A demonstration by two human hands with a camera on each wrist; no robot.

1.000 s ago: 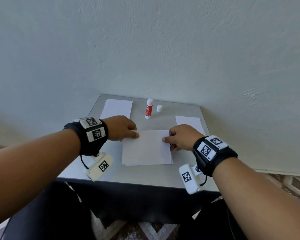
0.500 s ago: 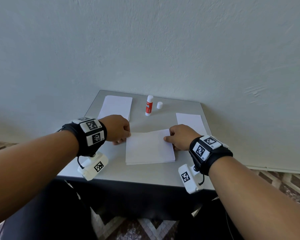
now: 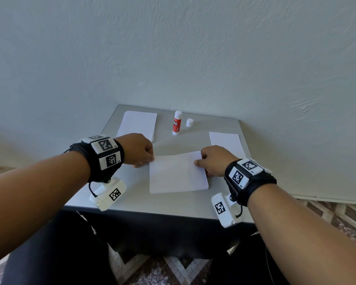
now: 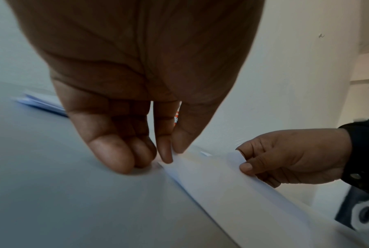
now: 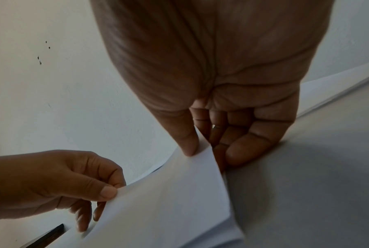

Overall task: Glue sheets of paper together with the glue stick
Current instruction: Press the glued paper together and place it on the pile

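A white sheet of paper (image 3: 177, 172) lies over another sheet in the middle of the grey table (image 3: 169, 204), its far edge lifted. My left hand (image 3: 139, 150) pinches the far-left corner between thumb and forefinger (image 4: 166, 154). My right hand (image 3: 214, 160) pinches the far-right corner, thumb (image 5: 188, 142) on top of the paper (image 5: 168, 201). The red and white glue stick (image 3: 177, 122) stands upright and uncapped at the back, with its white cap (image 3: 189, 122) just to its right.
A stack of white sheets (image 3: 138, 124) lies at the back left of the table and a single sheet (image 3: 226, 141) at the right behind my right hand. A pale wall (image 3: 173, 54) rises right behind the table. The table's front edge is near my wrists.
The left hand slid from on top of the sheet's far-left corner to its edge and now pinches it. The sheet's far edge has come up. The right hand kept its hold.
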